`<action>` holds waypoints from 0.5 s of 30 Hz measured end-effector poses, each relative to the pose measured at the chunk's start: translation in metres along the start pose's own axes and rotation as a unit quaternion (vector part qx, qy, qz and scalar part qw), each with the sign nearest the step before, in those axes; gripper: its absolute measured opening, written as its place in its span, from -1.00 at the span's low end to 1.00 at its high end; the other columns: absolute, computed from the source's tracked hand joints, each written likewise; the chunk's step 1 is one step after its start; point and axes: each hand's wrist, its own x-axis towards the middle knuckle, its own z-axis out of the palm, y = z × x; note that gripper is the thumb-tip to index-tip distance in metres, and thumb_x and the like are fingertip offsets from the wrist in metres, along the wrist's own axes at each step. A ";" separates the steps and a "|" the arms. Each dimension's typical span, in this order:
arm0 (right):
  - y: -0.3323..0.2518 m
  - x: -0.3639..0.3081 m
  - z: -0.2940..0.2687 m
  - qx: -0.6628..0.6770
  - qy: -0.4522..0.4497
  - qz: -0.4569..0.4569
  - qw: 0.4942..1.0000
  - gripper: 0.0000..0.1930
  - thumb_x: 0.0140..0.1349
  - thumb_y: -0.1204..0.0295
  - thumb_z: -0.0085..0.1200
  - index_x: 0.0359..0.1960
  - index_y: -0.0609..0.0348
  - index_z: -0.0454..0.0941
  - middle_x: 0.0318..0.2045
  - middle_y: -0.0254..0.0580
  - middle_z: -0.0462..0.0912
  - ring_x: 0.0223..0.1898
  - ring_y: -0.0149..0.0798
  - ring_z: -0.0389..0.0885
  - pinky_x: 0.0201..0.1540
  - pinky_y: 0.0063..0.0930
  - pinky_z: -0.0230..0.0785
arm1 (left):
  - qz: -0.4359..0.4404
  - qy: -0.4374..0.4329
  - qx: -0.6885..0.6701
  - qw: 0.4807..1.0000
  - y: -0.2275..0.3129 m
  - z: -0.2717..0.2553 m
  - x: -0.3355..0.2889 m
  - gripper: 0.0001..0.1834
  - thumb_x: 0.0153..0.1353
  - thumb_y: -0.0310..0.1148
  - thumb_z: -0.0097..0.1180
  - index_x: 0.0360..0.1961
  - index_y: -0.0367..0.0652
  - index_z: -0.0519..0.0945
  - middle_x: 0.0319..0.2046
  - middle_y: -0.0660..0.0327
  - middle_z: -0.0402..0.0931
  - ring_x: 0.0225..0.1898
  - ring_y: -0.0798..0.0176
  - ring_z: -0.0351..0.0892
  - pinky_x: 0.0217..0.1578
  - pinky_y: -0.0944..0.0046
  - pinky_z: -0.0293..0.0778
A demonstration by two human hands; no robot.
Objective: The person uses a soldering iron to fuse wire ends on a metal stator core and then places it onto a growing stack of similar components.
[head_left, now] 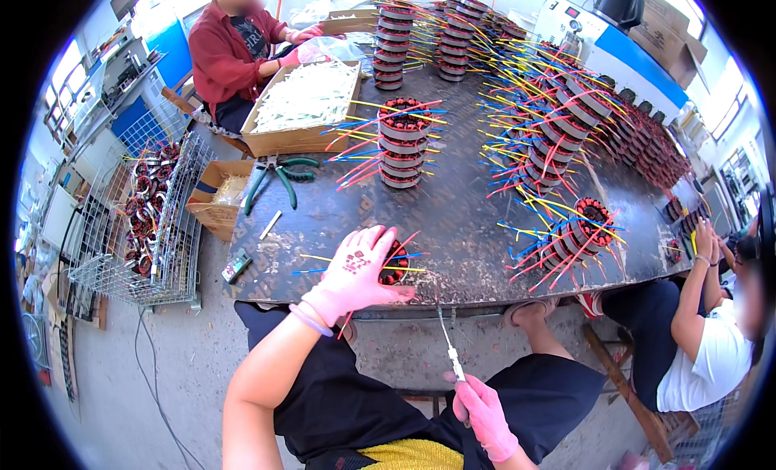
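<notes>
My left hand (353, 274), in a pink printed glove, is wrapped over a motor stator (396, 268) near the table's front edge. Red windings and loose yellow, blue and red lead wires show around its fingers; the rest is hidden. My right hand (483, 417), also gloved in pink, is closed around a slender tool (454, 362) with a white section and a thin metal shaft. This tool is held over my lap, its tip pointing up toward the table edge, apart from the stator. What exact kind of tool it is cannot be made out.
Stacked stators (402, 151) with wires sticking out stand on the dark table (323, 219); more fill its right side. Green-handled pliers (279, 177) lie by a carton of pale strips (307, 98). A wire basket (141, 252) holds stators. Co-workers sit at far left and right.
</notes>
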 end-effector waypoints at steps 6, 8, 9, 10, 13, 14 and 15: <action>0.015 0.005 0.001 0.005 -0.013 -0.012 1.000 -0.62 0.45 0.26 -0.10 0.12 0.26 0.50 -0.67 -0.56 0.32 -0.63 -0.63 0.16 -0.56 -0.68 -0.03 | -0.002 -0.048 -0.031 0.998 -0.011 -0.019 -0.003 0.07 -0.18 0.01 0.48 0.33 -0.23 0.28 0.19 -0.11 0.35 0.21 -0.17 0.36 0.24 0.04 0.28; 0.015 0.006 0.003 0.014 -0.021 -0.014 1.000 -0.63 0.45 0.26 -0.10 0.12 0.26 0.50 -0.67 -0.56 0.32 -0.63 -0.63 0.16 -0.55 -0.69 -0.03 | -0.007 -0.047 -0.032 0.998 -0.010 -0.019 -0.004 0.05 -0.18 -0.01 0.49 0.33 -0.18 0.29 0.18 -0.10 0.37 0.20 -0.16 0.37 0.22 0.04 0.30; 0.014 0.006 0.003 0.018 -0.024 -0.016 0.999 -0.63 0.45 0.27 -0.09 0.12 0.26 0.50 -0.67 -0.56 0.32 -0.62 -0.63 0.16 -0.55 -0.69 -0.03 | -0.004 -0.046 -0.031 0.998 -0.010 -0.017 -0.005 0.05 -0.18 -0.02 0.49 0.33 -0.18 0.29 0.18 -0.09 0.37 0.20 -0.15 0.37 0.22 0.05 0.30; 0.014 0.006 0.003 0.006 -0.023 -0.016 1.000 -0.63 0.45 0.26 -0.09 0.12 0.26 0.50 -0.67 -0.56 0.32 -0.62 -0.63 0.16 -0.55 -0.69 -0.02 | -0.002 -0.045 -0.030 0.999 -0.010 -0.016 -0.006 0.05 -0.18 -0.02 0.49 0.33 -0.18 0.29 0.18 -0.09 0.37 0.20 -0.15 0.37 0.22 0.05 0.30; 0.013 0.007 0.002 -0.029 -0.021 -0.014 0.999 -0.62 0.45 0.25 -0.09 0.12 0.28 0.49 -0.66 -0.54 0.34 -0.61 -0.62 0.20 -0.52 -0.68 0.03 | 0.007 -0.040 -0.030 0.999 -0.009 -0.014 -0.005 0.04 -0.19 -0.02 0.49 0.33 -0.19 0.30 0.18 -0.07 0.38 0.20 -0.14 0.38 0.22 0.05 0.30; 0.013 0.007 0.000 -0.039 -0.023 -0.011 0.999 -0.62 0.46 0.24 -0.09 0.11 0.29 0.49 -0.64 -0.52 0.34 -0.59 -0.60 0.23 -0.50 -0.66 0.08 | 0.012 -0.039 -0.032 0.999 -0.009 -0.013 -0.004 0.04 -0.19 -0.02 0.49 0.32 -0.20 0.30 0.18 -0.07 0.39 0.20 -0.13 0.39 0.22 0.05 0.31; 0.013 0.007 -0.001 -0.049 -0.024 -0.008 0.998 -0.61 0.46 0.23 -0.08 0.11 0.29 0.49 -0.63 -0.51 0.35 -0.58 -0.58 0.26 -0.48 -0.64 0.12 | 0.014 -0.037 -0.033 0.999 -0.009 -0.013 -0.004 0.04 -0.19 -0.03 0.49 0.32 -0.20 0.30 0.18 -0.07 0.39 0.20 -0.13 0.39 0.22 0.05 0.31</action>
